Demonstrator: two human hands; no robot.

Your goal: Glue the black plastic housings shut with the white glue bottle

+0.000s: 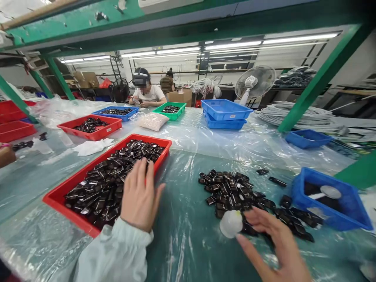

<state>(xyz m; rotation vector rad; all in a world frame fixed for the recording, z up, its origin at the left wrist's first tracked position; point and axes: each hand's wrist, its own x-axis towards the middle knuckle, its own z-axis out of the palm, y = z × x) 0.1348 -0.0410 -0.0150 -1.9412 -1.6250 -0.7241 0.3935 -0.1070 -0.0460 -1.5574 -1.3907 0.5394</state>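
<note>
My left hand [139,196] lies over the right side of a red tray [55,196], its fingers stretched out and nothing visible in its grasp. Many small black plastic pieces [96,188] fill that tray. Beside a small whitish translucent pot [231,224] is my right hand [276,239], thumb and fingers apart. Its fingertips are close to the pot's right side; I cannot tell whether they touch it. Behind the pot, a loose heap of similar black pieces [229,188] spreads over the green table [182,219] toward a blue bin [329,178].
The blue bin holds dark material and a white scoop-like item [330,192]. Farther back are another red tray [100,135], a green tray [176,115], stacked blue trays [226,111] and a bag [152,120]. A co-worker's hand [7,154] shows at left; a person [155,94] sits opposite.
</note>
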